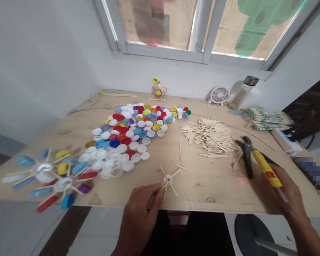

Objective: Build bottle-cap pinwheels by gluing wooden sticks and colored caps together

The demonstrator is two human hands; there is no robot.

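My left hand [142, 209] is closed, pinching one wooden spoke of a small white bottle cap with several sticks stuck into it [168, 179], near the front edge of the plywood table [202, 185]. My right hand [278, 190] is wrapped round a yellow glue gun [265, 170] with a black nozzle, its tip pointing away over the board. A pile of short wooden sticks [210, 137] lies just beyond the glue gun. A broad heap of coloured and white bottle caps [128, 137] spreads to the left of centre.
Finished cap-and-stick pinwheels [52, 176] lie at the left end. At the back stand a small stick frame with caps [158, 90], a white mini fan [219, 95], a clear bottle [241, 91] and a bag of sticks [266, 119]. A power strip [285, 140] sits far right.
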